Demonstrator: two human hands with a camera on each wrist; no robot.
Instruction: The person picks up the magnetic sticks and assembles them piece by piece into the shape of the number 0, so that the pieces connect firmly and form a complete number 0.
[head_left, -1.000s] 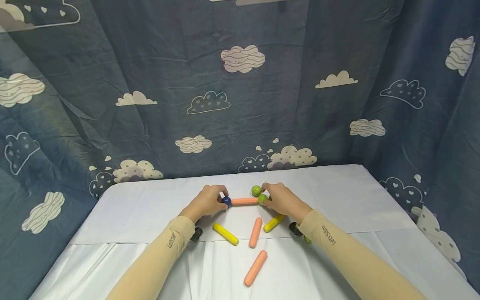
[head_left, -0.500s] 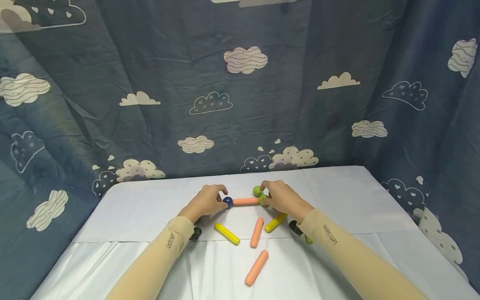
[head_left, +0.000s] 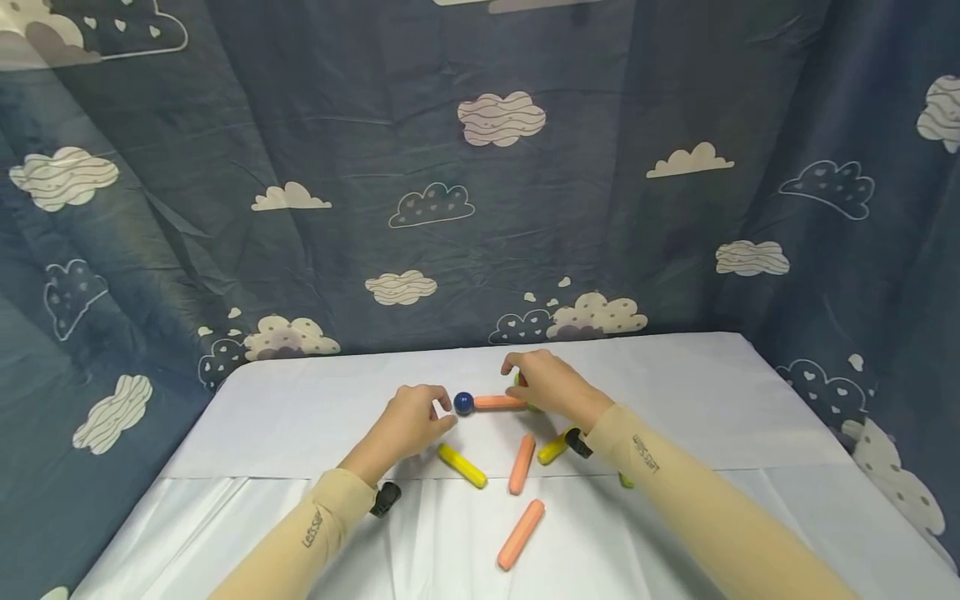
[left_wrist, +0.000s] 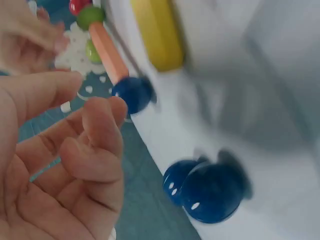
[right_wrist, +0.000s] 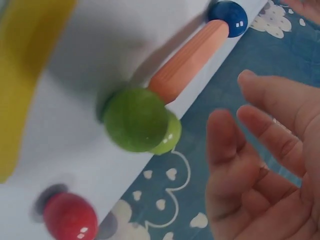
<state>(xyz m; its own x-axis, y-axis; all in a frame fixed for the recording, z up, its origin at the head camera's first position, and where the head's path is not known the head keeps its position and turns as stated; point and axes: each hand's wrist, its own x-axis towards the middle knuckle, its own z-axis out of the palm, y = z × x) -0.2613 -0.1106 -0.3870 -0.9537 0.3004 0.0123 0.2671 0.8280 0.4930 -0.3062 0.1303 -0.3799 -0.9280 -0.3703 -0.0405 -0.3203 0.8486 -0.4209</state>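
Note:
An orange stick (head_left: 498, 403) lies flat on the white-covered table, with a blue ball (head_left: 463, 404) at its left end. At its right end sits a green ball (right_wrist: 132, 120); a lighter green ball (right_wrist: 169, 135) shows just behind. My left hand (head_left: 408, 419) is to the left of the blue ball, apart from it, fingers loosely bent and holding nothing. Over the stick's right end hovers my right hand (head_left: 553, 385), hiding most of the green balls in the head view. The right wrist view shows nothing between its thumb and fingers.
Nearer me lie two yellow sticks (head_left: 462, 466) and two more orange sticks (head_left: 521, 535). Two blue balls (left_wrist: 215, 192) appear in the left wrist view, a red ball (right_wrist: 70, 217) in the right. A cloud-patterned curtain (head_left: 420, 250) hangs behind the table.
Both hands have come off the balls at the stick's ends. My left hand has drawn back left and toward me; the right has lifted slightly. The stick and balls stay in place.

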